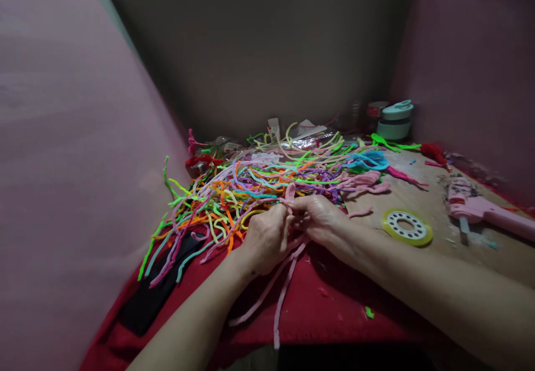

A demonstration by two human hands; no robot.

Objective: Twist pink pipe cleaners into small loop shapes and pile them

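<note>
My left hand (270,234) and my right hand (315,218) meet at the front of a big heap of colored pipe cleaners (234,193). Both are closed around a pink pipe cleaner (290,193), which stands up in a small loop between my fingertips. Two long pink ends (283,304) hang below my hands over the red cloth (326,315). My fingertips partly hide where the strands cross. Just beyond my right hand lies a bundle of pink pipe cleaners (361,181), with a blue bundle (370,160) behind it.
To the right lie a yellow tape roll (406,227) and a pink glue gun (480,206) on a brown board (443,259). A mint-green lidded container (395,120) stands at the back. A black strip (159,287) rests at left. Pale pink panels (62,165) flank the table.
</note>
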